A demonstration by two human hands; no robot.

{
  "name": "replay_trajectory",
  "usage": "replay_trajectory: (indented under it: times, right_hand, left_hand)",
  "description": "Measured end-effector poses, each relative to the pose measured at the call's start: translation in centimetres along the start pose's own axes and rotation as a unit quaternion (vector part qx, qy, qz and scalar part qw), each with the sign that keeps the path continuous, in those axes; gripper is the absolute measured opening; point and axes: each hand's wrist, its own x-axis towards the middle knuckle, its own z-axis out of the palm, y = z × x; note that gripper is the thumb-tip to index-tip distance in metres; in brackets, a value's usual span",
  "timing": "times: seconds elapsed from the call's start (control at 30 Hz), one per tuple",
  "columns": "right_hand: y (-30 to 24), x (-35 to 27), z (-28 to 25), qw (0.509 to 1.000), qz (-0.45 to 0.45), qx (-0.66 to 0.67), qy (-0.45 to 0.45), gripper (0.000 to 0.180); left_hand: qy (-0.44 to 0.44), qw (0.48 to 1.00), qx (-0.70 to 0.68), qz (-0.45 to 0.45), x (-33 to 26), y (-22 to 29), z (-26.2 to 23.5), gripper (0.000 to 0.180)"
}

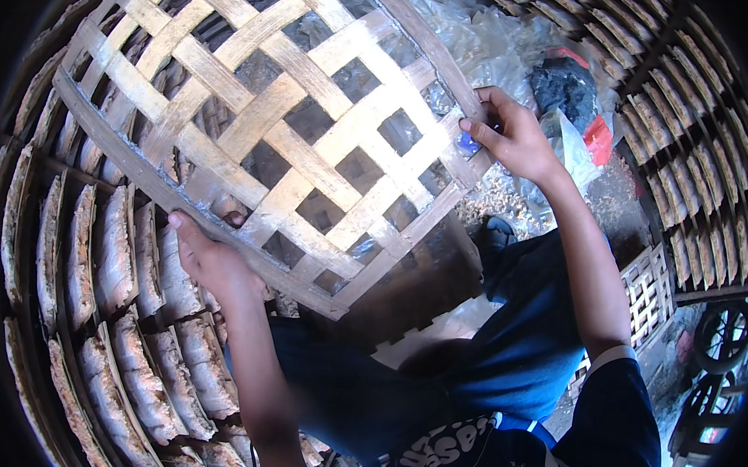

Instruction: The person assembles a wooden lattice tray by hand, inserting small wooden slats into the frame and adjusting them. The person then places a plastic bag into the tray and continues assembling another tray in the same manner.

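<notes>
A large tray of woven bamboo strips [289, 145] in a wooden frame is held up in front of me, tilted, with wide gaps in its weave. My left hand [215, 263] grips the lower left side of the frame, thumb on top and fingers hidden beneath. On the right side, near a corner, my right hand [512, 133] has its thumb and fingers closed on the frame. A small blue bit [468, 141] shows by the right thumb; I cannot make out what it is. Nothing lies on the weave.
Racks of stacked trays with pale, crusty edges stand at my left [117, 247] and far right [682, 141]. Crumpled clear plastic sheeting [487, 46] and a dark bundle [563, 88] lie beyond the tray. Another woven tray [648, 295] leans low at right, near a wheel [724, 336].
</notes>
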Motion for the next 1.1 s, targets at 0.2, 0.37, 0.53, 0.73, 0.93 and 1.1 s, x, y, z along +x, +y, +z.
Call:
replay_trajectory:
  times: [0.2,0.37,0.53,0.73,0.93,1.1]
  right_hand:
    - [0.4,0.1,-0.1,1.0,0.013,0.014,-0.003,0.048]
    - [-0.2,0.2,0.1,0.983,0.04,0.179,-0.003,0.038]
    - [-2.3,-0.2,-1.2,0.969,0.093,0.228,-0.014,0.03]
    - [-3.1,-0.7,-1.7,0.931,0.069,0.356,0.045,0.019]
    - [-7.8,-2.7,1.7,0.951,-0.067,0.216,0.209,0.025]
    - [-9.9,-4.7,7.0,0.953,-0.213,-0.055,0.208,0.031]
  left_hand:
    - [-0.008,1.0,0.002,0.002,0.1,-0.2,-0.1,0.057]
    - [-0.051,0.998,0.013,0.025,-0.1,-0.8,-0.5,0.053]
    - [-0.09,0.996,-0.01,-0.008,-0.4,-1.7,-0.1,0.048]
    - [-0.132,0.989,0.054,-0.035,0.8,-3.7,-0.1,0.046]
    - [-0.295,0.932,0.171,0.124,-0.2,-3.2,1.4,0.068]
    - [-0.489,0.867,-0.097,-0.02,-6.8,-2.1,5.7,0.119]
